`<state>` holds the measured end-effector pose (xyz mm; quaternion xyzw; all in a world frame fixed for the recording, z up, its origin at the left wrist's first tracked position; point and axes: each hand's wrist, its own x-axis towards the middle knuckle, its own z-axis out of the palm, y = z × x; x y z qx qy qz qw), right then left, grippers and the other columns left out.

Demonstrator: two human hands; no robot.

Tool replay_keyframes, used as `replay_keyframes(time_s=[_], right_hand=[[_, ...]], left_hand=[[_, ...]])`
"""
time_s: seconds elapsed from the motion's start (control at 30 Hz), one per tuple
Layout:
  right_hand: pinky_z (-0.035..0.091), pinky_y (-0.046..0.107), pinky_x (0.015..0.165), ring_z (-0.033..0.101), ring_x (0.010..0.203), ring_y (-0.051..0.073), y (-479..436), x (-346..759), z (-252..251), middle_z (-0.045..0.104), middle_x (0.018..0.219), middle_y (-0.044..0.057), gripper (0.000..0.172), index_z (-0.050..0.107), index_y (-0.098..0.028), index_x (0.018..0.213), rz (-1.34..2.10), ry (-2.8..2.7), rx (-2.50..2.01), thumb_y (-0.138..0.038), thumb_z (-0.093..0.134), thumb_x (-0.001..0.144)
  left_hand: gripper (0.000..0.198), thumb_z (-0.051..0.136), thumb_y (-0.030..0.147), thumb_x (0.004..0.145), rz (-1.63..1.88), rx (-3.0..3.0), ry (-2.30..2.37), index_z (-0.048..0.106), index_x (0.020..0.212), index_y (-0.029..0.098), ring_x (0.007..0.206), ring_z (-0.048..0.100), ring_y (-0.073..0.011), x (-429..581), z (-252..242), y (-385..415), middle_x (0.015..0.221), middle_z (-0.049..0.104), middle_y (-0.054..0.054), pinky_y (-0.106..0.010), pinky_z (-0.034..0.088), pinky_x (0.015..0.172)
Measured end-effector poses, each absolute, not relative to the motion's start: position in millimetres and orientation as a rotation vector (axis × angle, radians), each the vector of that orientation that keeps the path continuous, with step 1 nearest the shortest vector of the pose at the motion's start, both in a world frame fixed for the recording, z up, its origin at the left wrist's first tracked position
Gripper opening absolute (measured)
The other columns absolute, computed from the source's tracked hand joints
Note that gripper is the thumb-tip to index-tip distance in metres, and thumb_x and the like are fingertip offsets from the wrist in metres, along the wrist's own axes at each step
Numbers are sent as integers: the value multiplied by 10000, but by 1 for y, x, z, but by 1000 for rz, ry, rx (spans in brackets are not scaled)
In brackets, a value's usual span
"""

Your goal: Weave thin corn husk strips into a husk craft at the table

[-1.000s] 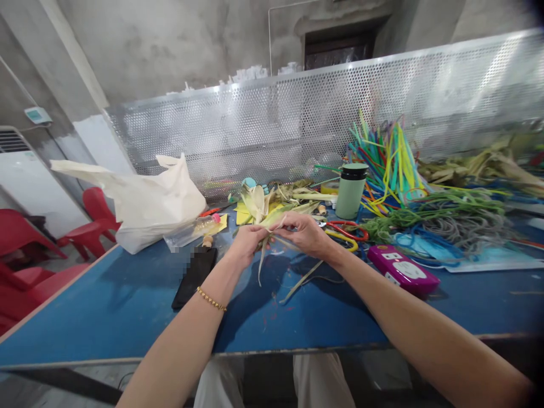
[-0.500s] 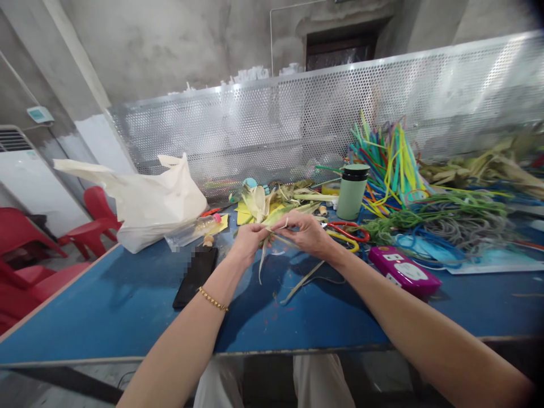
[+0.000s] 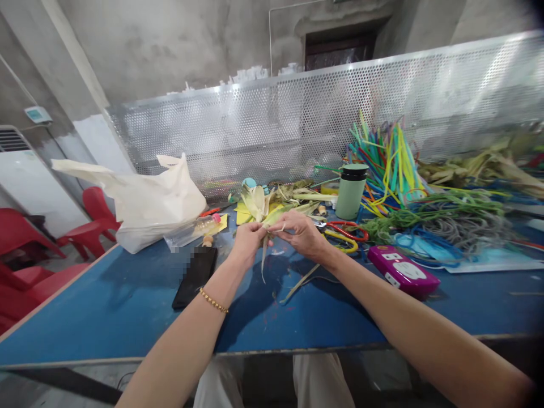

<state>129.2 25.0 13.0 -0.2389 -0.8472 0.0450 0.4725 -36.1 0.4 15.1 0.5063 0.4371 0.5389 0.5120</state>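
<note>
My left hand [image 3: 247, 242] pinches a bundle of pale green corn husk [image 3: 259, 205] above the blue table [image 3: 127, 317]. Its leafy end fans out beyond my fingers, and a thin strip hangs below them. Close against it on the right, my right hand [image 3: 301, 233] is closed, thumb and fingers together on the same husk. A narrow strip or string seems to lie between the fingertips, too small to make out well. Both hands meet near the table's middle. A loose husk strip [image 3: 300, 283] lies on the table below my right wrist.
Scissors with red handles [image 3: 348, 229], a green tumbler [image 3: 351, 192] and a purple box [image 3: 403, 271] are to the right. Colourful pipe cleaners [image 3: 393, 164] and tangled green cords [image 3: 442, 212] stand behind. A black phone [image 3: 196, 279] and a white bag [image 3: 157, 198] are left.
My right hand has turned slightly and shifted a little left, its fingers nearer the left hand's. The hanging strip has swung slightly right. Both hands keep hold of the husk.
</note>
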Motion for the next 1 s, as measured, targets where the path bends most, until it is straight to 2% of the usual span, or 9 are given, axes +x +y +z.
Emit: replay_keyframes(time_s=[0.17,0.37,0.47,0.6,0.73,0.83,0.9,1.0], right_hand=[[408,336,773,604,804,194,32,132,8,749,879,52,148,787,-273,916,92,-2123,-611,-288,645,875],[391,331,769,602,802,186,35,134,7,746,894,44,156,782,-299,942,21,-2175,-563,-306,637,886],[385,327,759,593,795,180,35,133,7,738,904,46,174,781,-290,956,-41,-2181,-557,-285,615,901],[383,325,755,589,793,176,36,134,6,734,908,48,185,778,-281,965,-88,-2180,-545,-285,601,912],[382,325,749,588,780,171,37,136,8,732,891,45,192,780,-282,949,-119,-2184,-528,-271,590,917],[386,329,764,588,806,176,34,136,10,728,910,45,199,779,-285,955,-120,-2211,-568,-212,606,891],[396,335,789,589,849,186,31,135,11,724,948,44,256,775,-288,980,-102,-2226,-608,-143,618,840],[409,348,822,593,899,200,28,134,11,719,1009,42,431,766,-275,1023,-57,-2232,-657,-30,570,728]], left_hand=[[127,734,179,679,1285,1133,966,645,691,90,459,578,-97,-36,15,2,631,666,-56,-205,419,473],[23,654,73,731,1284,995,919,643,751,76,481,602,-106,-34,18,-1,604,650,-52,-210,468,513],[39,636,48,722,1288,973,884,645,755,66,486,604,-108,-35,20,-3,621,656,-65,-221,484,533],[133,621,1,636,1274,985,816,659,748,59,532,626,-129,-36,21,-2,659,669,-71,-247,505,575],[66,684,73,648,1296,1002,762,673,711,54,555,625,-136,-35,19,-2,669,674,-78,-267,510,601],[124,745,147,683,1298,1020,767,682,730,52,549,621,-133,-35,18,-2,676,684,-91,-269,507,607],[129,763,140,685,1298,1012,781,681,743,58,549,623,-130,-35,17,-2,678,688,-91,-268,510,620],[114,760,121,697,1314,985,800,676,753,67,566,633,-133,-36,16,0,682,689,-85,-274,522,649]])
